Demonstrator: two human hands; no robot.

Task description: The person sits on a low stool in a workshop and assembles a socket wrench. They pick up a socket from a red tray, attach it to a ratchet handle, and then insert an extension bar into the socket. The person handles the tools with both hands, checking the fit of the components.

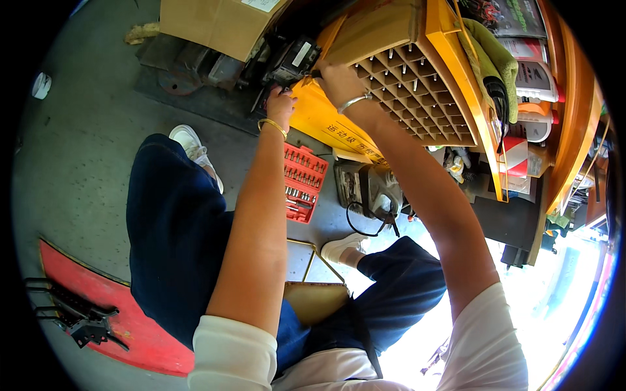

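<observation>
Both my arms reach forward to the far side of a yellow printed box (332,127). My left hand (280,105), with a gold bangle at the wrist, has its fingers curled at a small dark thing (264,99) by the box's left end. What exactly it grips is too small to tell. My right hand (340,83), with a silver bangle, is closed at the box's far edge, close to a divided cardboard box. Its fingertips are partly hidden, so what they hold does not show. Just beyond my hands stands a black device (293,60) with a white label.
A red socket-set case (303,186) lies open on the floor beside a clear case (365,186) with a dark cable. The divided cardboard box (417,91) sits in an orange rack with bottles (535,81). A brown carton (218,26) stands far left; a red panel (130,319) lies near left.
</observation>
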